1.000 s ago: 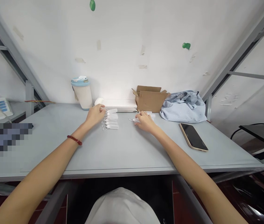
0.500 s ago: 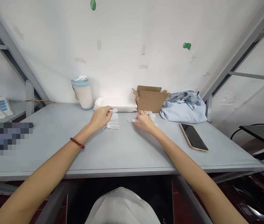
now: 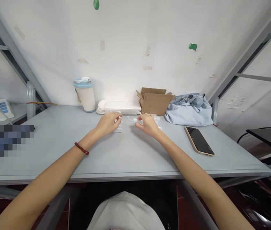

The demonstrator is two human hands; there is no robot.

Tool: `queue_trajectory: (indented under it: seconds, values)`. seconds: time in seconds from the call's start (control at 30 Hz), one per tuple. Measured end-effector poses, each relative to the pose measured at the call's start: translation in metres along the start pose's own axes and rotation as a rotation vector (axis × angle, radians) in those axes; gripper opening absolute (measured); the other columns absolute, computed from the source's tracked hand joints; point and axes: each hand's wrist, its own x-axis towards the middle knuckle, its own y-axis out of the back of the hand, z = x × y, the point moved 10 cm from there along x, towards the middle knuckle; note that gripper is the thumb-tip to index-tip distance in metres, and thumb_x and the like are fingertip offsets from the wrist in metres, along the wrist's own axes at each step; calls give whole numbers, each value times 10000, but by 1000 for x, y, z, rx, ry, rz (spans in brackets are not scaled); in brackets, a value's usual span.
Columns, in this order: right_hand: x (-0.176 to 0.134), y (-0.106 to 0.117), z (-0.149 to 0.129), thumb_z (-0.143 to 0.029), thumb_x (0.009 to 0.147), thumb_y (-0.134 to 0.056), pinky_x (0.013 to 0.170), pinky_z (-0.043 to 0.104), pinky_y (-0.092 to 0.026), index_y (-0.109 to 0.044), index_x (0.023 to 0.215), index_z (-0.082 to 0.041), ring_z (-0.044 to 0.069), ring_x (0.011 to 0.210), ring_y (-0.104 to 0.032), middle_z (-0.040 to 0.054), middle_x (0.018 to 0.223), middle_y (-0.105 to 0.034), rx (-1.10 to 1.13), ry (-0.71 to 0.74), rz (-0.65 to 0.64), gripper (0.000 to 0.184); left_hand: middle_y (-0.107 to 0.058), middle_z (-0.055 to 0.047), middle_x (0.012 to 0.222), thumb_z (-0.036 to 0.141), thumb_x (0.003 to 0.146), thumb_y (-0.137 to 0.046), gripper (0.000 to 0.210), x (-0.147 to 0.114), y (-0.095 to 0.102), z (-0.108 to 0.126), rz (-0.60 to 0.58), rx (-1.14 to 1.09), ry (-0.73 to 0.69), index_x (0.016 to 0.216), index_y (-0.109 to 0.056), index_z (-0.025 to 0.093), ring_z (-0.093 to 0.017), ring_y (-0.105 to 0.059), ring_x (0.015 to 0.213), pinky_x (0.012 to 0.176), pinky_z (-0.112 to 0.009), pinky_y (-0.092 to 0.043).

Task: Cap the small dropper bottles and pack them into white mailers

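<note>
Cardboard box [image 3: 155, 104] open, inside hidden | lidded cup [image 3: 86, 97] | left hand [image 3: 109, 124]: fingertips parted | right hand [image 3: 149, 125]: pinching white tag [image 3: 135, 120]

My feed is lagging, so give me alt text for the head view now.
The right hand pinches a small white tag at a grey table, and the left hand partly covers more tags. Along the back, left to right, are a cup, a white stack, an open carton and blue cloth; a phone lies nearer, right.

The head camera looks forward and down — table [image 3: 130, 156] near, wall [image 3: 125, 41] beyond.
</note>
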Motion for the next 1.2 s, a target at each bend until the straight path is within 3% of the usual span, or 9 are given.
queue_trajectory:
  seconds: [0.27, 0.5, 0.73, 1.0, 1.2]
  values:
    - [-6, 17, -19, -249, 819, -528, 873, 332, -361, -550, 938, -175, 199, 940, -581, 65, 940, -650, 198, 109, 152, 142, -679, -35, 865, 342, 860, -446, 407, -2, -1, 8, 3, -41, -47, 1225, -544, 192, -178, -593, 685, 628, -282, -401]
    - [-10, 16, -28, -253, 840, -502, 818, 313, -384, -557, 946, -180, 187, 917, -572, 61, 949, -655, 250, 167, 121, 139, -677, -54, 874, 349, 889, -408, 345, -3, -2, 10, 3, -57, -69, 1123, -602, 187, -189, -588, 719, 658, -298, -406]
    - [-12, 19, -34, -252, 860, -495, 806, 299, -384, -571, 962, -169, 186, 928, -568, 65, 966, -666, 221, 188, 112, 152, -671, -57, 886, 363, 895, -403, 376, -4, -1, 14, 11, -60, -88, 1181, -564, 181, -190, -586, 708, 655, -299, -409]
    - [-12, 22, -33, -273, 876, -482, 831, 324, -381, -592, 942, -173, 204, 944, -563, 78, 964, -674, 254, 197, 141, 162, -665, -65, 820, 346, 904, -375, 331, -3, 2, 21, 14, -105, -126, 909, -652, 164, -188, -561, 707, 657, -302, -401]
    - [-11, 25, -28, -295, 885, -476, 844, 329, -391, -611, 982, -165, 204, 960, -554, 85, 971, -657, 287, 172, 177, 211, -672, -36, 750, 385, 847, -480, 287, 0, 1, 11, -27, -374, 37, 795, -666, 173, -162, -571, 669, 641, -274, -435]
